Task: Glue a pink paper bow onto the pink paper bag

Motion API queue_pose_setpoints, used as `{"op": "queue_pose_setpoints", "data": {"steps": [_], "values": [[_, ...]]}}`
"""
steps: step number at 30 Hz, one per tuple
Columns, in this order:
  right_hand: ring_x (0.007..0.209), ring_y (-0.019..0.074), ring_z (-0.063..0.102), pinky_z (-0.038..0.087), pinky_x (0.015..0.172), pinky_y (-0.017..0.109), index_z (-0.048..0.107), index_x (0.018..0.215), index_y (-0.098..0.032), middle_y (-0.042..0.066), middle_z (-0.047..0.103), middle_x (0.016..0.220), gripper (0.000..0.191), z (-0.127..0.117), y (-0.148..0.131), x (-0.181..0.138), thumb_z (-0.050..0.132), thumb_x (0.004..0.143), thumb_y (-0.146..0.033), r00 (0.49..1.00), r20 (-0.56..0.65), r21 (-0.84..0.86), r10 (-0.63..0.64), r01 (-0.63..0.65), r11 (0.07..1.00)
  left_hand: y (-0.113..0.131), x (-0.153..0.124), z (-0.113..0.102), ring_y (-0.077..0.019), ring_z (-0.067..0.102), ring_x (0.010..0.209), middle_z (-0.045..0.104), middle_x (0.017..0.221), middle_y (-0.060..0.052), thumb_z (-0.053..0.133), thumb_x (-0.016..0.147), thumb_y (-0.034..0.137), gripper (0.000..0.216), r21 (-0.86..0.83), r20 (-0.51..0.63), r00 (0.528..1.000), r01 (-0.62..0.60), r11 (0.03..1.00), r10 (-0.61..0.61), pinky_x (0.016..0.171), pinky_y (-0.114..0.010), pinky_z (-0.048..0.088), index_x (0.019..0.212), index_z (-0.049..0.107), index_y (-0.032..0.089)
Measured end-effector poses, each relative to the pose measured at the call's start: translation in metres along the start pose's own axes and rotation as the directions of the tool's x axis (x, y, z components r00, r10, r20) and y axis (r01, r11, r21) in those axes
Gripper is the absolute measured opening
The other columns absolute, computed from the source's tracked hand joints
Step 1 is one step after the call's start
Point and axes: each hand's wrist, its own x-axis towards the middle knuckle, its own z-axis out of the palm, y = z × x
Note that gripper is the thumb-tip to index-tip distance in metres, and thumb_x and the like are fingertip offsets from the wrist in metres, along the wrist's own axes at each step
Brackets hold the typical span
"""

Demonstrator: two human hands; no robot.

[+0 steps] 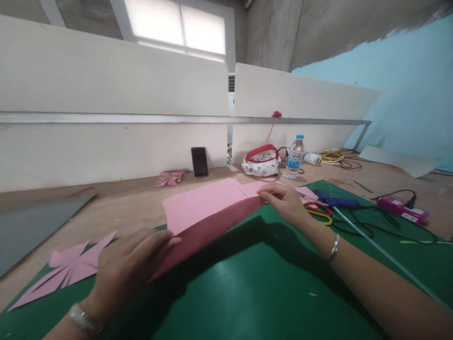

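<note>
A sheet of pink paper (215,224) is stretched between my two hands, its near edge tilted up above the green cutting mat (226,293). My left hand (130,264) pinches its left corner between thumb and fingers. At the far right end, my right hand (283,200) grips the other corner in a pinch. Behind it lies more pink paper (205,203), partly covered by the held sheet. A cut pink paper flower (72,264) rests left of my left hand. Scissors (318,210) with red and yellow handles lie just right of my right hand.
A blue glue gun (336,199) with a cord lies on the mat, near a purple power strip (403,210). Along the back stand a phone (200,162), a red and white pouch (262,163) and a water bottle (294,158). A smaller pink folded flower (170,178) sits back left.
</note>
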Motion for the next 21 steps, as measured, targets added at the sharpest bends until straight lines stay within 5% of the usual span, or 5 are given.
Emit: {"op": "queue_pose_setpoints", "data": {"steps": [7,21], "values": [[0.07,0.0175,0.061,0.048,0.065,0.03,0.073,0.078,-0.015,0.005,0.07,0.075,0.03,0.002,0.006,0.001,0.064,0.077,-0.044,0.977,-0.006,0.15,0.214,-0.21,0.966,0.0,-0.007,0.004,-0.0153,0.063,0.058,0.069,0.067,-0.003,0.045,0.094,0.031,0.016,-0.038,0.003,1.0,-0.014,0.999,0.014,0.057,-0.025,0.042,0.085,0.055,0.022],[0.076,0.0167,0.061,0.048,0.069,0.031,0.072,0.081,-0.018,0.006,0.071,0.088,0.027,-0.008,0.007,0.007,0.066,0.075,-0.043,0.946,0.023,0.36,0.324,-0.31,0.88,0.006,0.005,-0.002,-0.0166,0.062,0.05,0.069,0.06,-0.001,0.035,0.092,0.034,0.035,0.059,0.081,0.993,0.085,0.995,-0.09,0.05,-0.027,0.039,0.072,0.062,0.024]]}}
